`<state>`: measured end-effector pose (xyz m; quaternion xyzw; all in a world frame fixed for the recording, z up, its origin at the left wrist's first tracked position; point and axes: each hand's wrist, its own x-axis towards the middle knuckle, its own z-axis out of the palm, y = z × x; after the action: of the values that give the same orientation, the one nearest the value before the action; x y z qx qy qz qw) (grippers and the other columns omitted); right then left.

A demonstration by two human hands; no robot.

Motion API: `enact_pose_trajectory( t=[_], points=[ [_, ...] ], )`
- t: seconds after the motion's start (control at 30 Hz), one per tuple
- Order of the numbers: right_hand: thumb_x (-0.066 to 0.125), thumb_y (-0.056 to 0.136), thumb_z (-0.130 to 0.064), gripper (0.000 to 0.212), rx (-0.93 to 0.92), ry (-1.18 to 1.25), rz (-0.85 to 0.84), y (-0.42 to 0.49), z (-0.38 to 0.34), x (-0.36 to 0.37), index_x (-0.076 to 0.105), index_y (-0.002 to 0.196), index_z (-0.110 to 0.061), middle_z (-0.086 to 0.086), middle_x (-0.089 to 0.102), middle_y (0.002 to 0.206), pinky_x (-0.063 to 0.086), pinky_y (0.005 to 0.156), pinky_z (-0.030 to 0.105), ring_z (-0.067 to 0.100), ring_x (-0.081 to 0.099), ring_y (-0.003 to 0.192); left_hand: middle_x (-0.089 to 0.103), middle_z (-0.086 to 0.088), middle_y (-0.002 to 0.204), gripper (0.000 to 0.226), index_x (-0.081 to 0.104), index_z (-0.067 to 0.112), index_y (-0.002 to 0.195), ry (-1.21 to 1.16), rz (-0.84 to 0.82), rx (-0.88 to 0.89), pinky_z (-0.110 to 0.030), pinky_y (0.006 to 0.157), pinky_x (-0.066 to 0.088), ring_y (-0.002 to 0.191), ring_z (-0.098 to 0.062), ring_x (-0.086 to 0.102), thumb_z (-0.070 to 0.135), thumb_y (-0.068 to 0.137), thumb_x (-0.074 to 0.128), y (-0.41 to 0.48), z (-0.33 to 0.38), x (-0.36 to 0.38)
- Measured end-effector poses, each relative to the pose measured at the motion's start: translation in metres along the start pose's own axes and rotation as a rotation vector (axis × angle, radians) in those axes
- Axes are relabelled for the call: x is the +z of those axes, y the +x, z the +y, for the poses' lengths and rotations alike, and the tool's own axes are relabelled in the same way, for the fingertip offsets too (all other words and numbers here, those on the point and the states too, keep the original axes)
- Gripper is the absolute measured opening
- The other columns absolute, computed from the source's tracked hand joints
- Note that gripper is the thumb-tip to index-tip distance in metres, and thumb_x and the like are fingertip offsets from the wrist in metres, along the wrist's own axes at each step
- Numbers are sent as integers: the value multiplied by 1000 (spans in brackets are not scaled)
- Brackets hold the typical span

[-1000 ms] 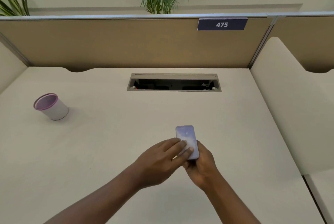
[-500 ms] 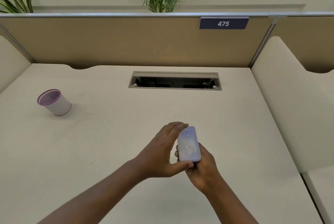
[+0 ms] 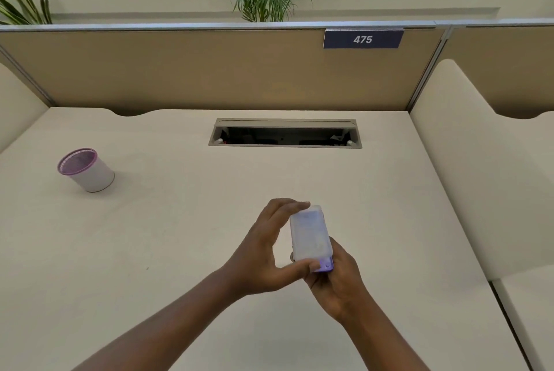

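Observation:
A small pale lilac rectangular case (image 3: 310,235) with a purple lower corner is held above the beige desk (image 3: 180,235), its long side pointing away from me. My left hand (image 3: 263,253) grips it lengthwise, fingertips on its far end and thumb at its near end. My right hand (image 3: 335,280) cups it from below and the right, fingers curled round its near end.
A white mesh pen cup (image 3: 87,169) with a purple rim stands at the desk's left. A cable slot (image 3: 284,132) is open at the back centre. Tan partitions (image 3: 209,71) wall the back and a cream divider (image 3: 479,175) the right.
My left hand moved from lying across the case to spanning it end to end. The case has tilted up slightly and come nearer to me.

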<state>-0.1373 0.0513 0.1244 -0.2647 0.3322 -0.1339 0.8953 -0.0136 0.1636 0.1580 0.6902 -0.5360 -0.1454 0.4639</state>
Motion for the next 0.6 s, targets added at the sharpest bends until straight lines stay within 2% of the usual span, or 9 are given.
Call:
enact_pose_trajectory(
  t=[0.1, 0.13, 0.2, 0.23, 0.27, 0.33, 0.43, 0.5, 0.6],
  points=[
    [46, 104, -23, 34, 19, -1, 16, -1, 1, -3, 69, 114, 0, 19, 72, 84, 58, 53, 33, 27, 68, 65, 61, -3, 136, 61, 58, 18, 135, -457, 63, -268, -41, 105, 47, 127, -19, 57, 46, 81, 70, 6, 5, 2],
    [45, 104, -24, 36, 30, 4, 24, -1, 1, -6, 68, 116, 0, 19, 71, 84, 58, 52, 32, 28, 67, 64, 63, -5, 136, 66, 59, 14, 133, -637, 95, -363, -43, 103, 47, 124, -22, 59, 50, 79, 68, 9, 6, 2],
    [43, 104, -25, 36, 37, 15, 43, -2, 1, -11, 68, 113, 0, 19, 72, 83, 59, 51, 32, 29, 66, 64, 66, -14, 130, 90, 58, 5, 134, -944, 187, -518, -45, 93, 48, 112, -30, 61, 64, 68, 75, 14, 3, 4],
    [43, 104, -25, 36, 35, 20, 51, -3, 0, -14, 69, 111, -1, 19, 72, 82, 58, 50, 32, 29, 66, 64, 67, -18, 125, 99, 57, 4, 135, -1049, 235, -565, -46, 89, 50, 107, -31, 62, 69, 63, 77, 14, 0, 5],
    [43, 105, -25, 36, 33, 24, 58, -4, -1, -17, 69, 110, -2, 18, 73, 80, 58, 49, 32, 29, 66, 63, 68, -21, 121, 98, 58, 5, 135, -1104, 275, -596, -45, 85, 52, 102, -30, 64, 69, 63, 77, 14, -5, 6],
    [42, 105, -25, 35, 32, 31, 76, -6, -2, -22, 68, 109, -1, 18, 73, 78, 58, 48, 31, 28, 67, 61, 69, -21, 113, 73, 62, 6, 130, -1084, 318, -639, -40, 77, 53, 93, -26, 66, 57, 78, 70, 12, -16, 12],
    [43, 105, -23, 35, 32, 36, 94, -8, -4, -29, 69, 108, -1, 18, 73, 78, 58, 48, 31, 28, 67, 59, 69, -20, 99, 26, 68, 5, 114, -942, 334, -747, -28, 59, 53, 74, -20, 64, 21, 93, 66, 8, -36, 23],
    [43, 104, -23, 34, 39, 33, 109, -9, -4, -33, 69, 108, -1, 19, 72, 79, 58, 48, 30, 28, 67, 60, 69, -21, 91, 15, 66, 0, 109, -852, 273, -860, -27, 53, 51, 64, -20, 62, 9, 98, 59, 3, -50, 30],
    [44, 104, -23, 34, 45, 41, 116, -10, -3, -37, 68, 110, -1, 19, 72, 81, 58, 48, 31, 29, 66, 60, 69, -20, 81, 12, 66, -4, 102, -668, 62, -981, -28, 50, 49, 58, -21, 60, 7, 98, 62, -6, -66, 37]
  ],
)
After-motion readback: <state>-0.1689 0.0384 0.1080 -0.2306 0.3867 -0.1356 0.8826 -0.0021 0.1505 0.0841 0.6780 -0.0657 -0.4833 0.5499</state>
